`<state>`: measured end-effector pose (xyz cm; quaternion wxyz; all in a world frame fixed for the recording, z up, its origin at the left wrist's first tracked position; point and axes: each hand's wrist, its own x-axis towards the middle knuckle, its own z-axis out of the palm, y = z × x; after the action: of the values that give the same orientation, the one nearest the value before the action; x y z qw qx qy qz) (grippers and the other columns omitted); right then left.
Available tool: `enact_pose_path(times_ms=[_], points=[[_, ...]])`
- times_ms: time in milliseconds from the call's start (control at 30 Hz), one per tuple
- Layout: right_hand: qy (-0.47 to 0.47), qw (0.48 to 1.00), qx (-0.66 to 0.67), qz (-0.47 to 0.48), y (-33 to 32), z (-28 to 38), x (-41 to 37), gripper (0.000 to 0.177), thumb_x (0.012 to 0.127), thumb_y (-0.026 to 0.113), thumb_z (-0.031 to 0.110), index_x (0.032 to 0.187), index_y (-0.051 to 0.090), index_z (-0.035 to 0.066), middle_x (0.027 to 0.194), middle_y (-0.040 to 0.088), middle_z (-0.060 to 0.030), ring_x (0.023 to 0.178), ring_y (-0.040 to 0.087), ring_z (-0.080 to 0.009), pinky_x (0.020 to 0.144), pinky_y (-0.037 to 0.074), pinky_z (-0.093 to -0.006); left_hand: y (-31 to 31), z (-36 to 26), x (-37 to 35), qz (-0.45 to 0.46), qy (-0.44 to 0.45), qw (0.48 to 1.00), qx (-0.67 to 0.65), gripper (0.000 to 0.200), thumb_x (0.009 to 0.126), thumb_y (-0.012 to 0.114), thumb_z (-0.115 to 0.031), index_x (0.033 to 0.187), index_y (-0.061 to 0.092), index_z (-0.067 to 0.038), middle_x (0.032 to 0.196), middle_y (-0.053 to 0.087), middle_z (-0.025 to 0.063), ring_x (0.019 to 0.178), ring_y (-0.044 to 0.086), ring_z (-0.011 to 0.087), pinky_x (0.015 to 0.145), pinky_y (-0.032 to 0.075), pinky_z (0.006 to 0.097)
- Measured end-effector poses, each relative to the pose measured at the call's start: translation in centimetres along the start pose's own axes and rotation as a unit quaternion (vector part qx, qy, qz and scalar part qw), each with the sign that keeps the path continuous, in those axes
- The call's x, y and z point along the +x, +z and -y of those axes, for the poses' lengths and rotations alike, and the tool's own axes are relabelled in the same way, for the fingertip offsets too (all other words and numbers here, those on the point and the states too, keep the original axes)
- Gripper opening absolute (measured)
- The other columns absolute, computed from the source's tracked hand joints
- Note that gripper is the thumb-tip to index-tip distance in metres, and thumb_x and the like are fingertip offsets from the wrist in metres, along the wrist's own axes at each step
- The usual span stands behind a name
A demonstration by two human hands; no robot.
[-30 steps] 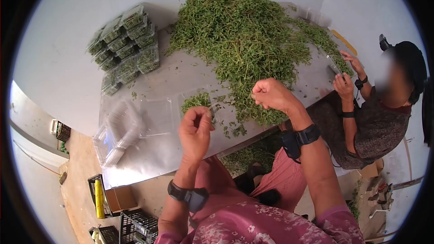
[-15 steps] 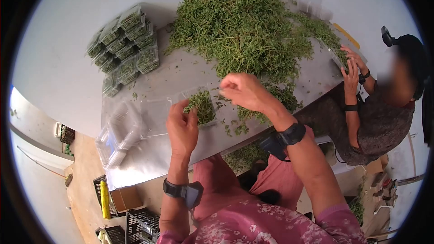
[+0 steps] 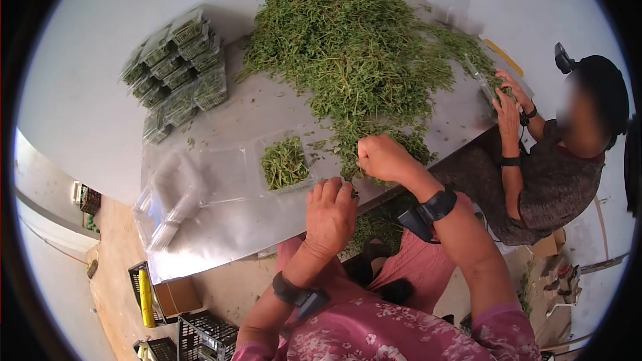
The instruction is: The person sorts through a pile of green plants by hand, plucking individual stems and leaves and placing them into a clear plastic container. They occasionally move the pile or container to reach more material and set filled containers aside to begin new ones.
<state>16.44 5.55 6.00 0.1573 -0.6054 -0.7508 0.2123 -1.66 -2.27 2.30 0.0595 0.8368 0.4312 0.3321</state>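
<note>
- A steel counter [image 3: 221, 220] runs from near left to far right, its near edge against a person in a pink floral top.
- A herb pile [image 3: 348, 47] covers the far half, with a thin tail trailing toward the near edge.
- A co-worker [image 3: 562, 180] sits at the right end, both hands in the pile's right fringe.
- Filled packs [image 3: 177, 67] stand stacked at the far left, and empty trays [image 3: 167, 194] lie nested at the near left.
- An open tray [image 3: 284, 162], partly filled with greens, sits between the empty trays and the pile's tail, just left of the hands.
- The right hand [image 3: 381, 158] is curled tight on sprigs [image 3: 344, 160] at the tail's end.
- The left hand [image 3: 331, 217] lies palm down just nearer, fingertips at the counter's edge. Whether it grips anything cannot be told.
- The two hands are close but not touching.
- Small, even pinches taken by the stems, with the left hand corralling strays, look like the tidiest way to work so close to the edge.
</note>
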Motion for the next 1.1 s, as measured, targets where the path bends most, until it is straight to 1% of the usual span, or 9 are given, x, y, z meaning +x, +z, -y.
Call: enact_pose_path(times_ms=[100,200,300,400,567,700,900,1000,1100], points=[[-0.015,0.998,0.054,-0.021,-1.0,-1.6,0.5,0.012,0.079,0.07,0.012,0.081,0.065,0.002,0.07,0.065,-0.0135,0.064,0.064,-0.0274,0.059,0.049,-0.0388,0.7,0.0,-0.1,0.01,-0.018,1.0,0.017,0.037,0.081,0.069,-0.014,0.113,0.06,0.002,0.122,0.054,0.0235,0.114,0.051,0.0407,0.096,0.041,0.0475],[0.055,0.987,0.151,-0.01,-3.9,-2.5,0.4,0.01,0.081,0.069,0.011,0.081,0.063,0.002,0.067,0.064,-0.0111,0.062,0.063,-0.022,0.057,0.049,-0.0356,1.5,-0.1,0.0,0.031,-0.009,0.999,-0.024,0.044,0.081,0.069,-0.014,0.12,0.058,0.002,0.128,0.052,0.0256,0.118,0.049,0.0425,0.099,0.04,0.0483],[0.077,0.962,0.22,-0.145,-5.6,-3.7,-0.9,0.01,0.082,0.068,0.009,0.079,0.062,0.001,0.067,0.063,-0.0117,0.062,0.064,-0.0229,0.057,0.049,-0.0358,2.2,-0.3,1.1,0.042,-0.004,0.994,-0.098,0.052,0.081,0.071,-0.015,0.127,0.054,0.002,0.133,0.048,0.0269,0.122,0.046,0.0434,0.102,0.038,0.0487],[0.064,0.949,0.05,-0.305,-5.9,-6.7,-1.3,0.01,0.081,0.066,0.008,0.078,0.061,0.0,0.067,0.063,-0.0129,0.062,0.063,-0.0252,0.058,0.049,-0.0373,2.5,-0.3,2.8,0.036,-0.007,0.997,-0.066,0.06,0.081,0.072,-0.019,0.133,0.05,0.001,0.139,0.043,0.0283,0.127,0.042,0.0436,0.106,0.034,0.0505],[0.097,0.965,-0.009,-0.243,-4.9,-9.6,-1.3,0.007,0.08,0.064,0.005,0.077,0.06,0.001,0.071,0.064,-0.0145,0.065,0.063,-0.0286,0.062,0.05,-0.0392,4.3,0.2,4.4,0.069,-0.049,0.996,0.006,0.068,0.082,0.073,-0.028,0.139,0.046,-0.001,0.142,0.04,0.0284,0.133,0.036,0.0425,0.11,0.027,0.0518],[0.086,0.981,-0.014,-0.172,-3.6,-10.2,-0.6,0.003,0.079,0.063,0.003,0.08,0.061,0.001,0.075,0.066,-0.0143,0.069,0.063,-0.0275,0.064,0.05,-0.0389,5.7,-0.9,4.8,0.089,0.013,0.996,-0.008,0.071,0.082,0.072,-0.032,0.141,0.044,-0.003,0.142,0.04,0.0286,0.132,0.037,0.0426,0.11,0.026,0.0513],[0.032,0.98,0.144,-0.131,-3.7,-8.2,-0.8,0.023,0.081,0.058,-0.002,0.103,0.064,0.003,0.072,0.064,-0.0074,0.067,0.063,-0.0191,0.06,0.049,-0.0361,5.8,-2.9,6.0,0.07,0.003,0.996,-0.048,0.07,0.083,0.071,-0.028,0.144,0.042,-0.008,0.143,0.039,0.0276,0.133,0.035,0.0436,0.109,0.027,0.0517],[0.06,0.976,0.165,-0.128,-4.9,-7.1,-1.2,0.029,0.083,0.054,-0.004,0.11,0.063,0.002,0.072,0.064,-0.007,0.064,0.063,-0.0156,0.057,0.049,-0.033,6.4,-3.9,7.4,0.07,0.002,0.996,-0.049,0.061,0.083,0.071,-0.025,0.139,0.049,-0.011,0.145,0.037,0.0266,0.134,0.033,0.0441,0.109,0.026,0.0523],[0.093,0.971,0.159,-0.152,-4.8,-8.1,-1.1,0.026,0.085,0.051,-0.006,0.105,0.065,0.001,0.072,0.065,-0.0077,0.063,0.064,-0.0142,0.057,0.049,-0.031,8.0,-3.7,7.8,0.063,0.034,0.997,-0.016,0.044,0.082,0.07,-0.018,0.124,0.06,-0.011,0.141,0.041,0.0248,0.129,0.039,0.0429,0.107,0.031,0.051]])
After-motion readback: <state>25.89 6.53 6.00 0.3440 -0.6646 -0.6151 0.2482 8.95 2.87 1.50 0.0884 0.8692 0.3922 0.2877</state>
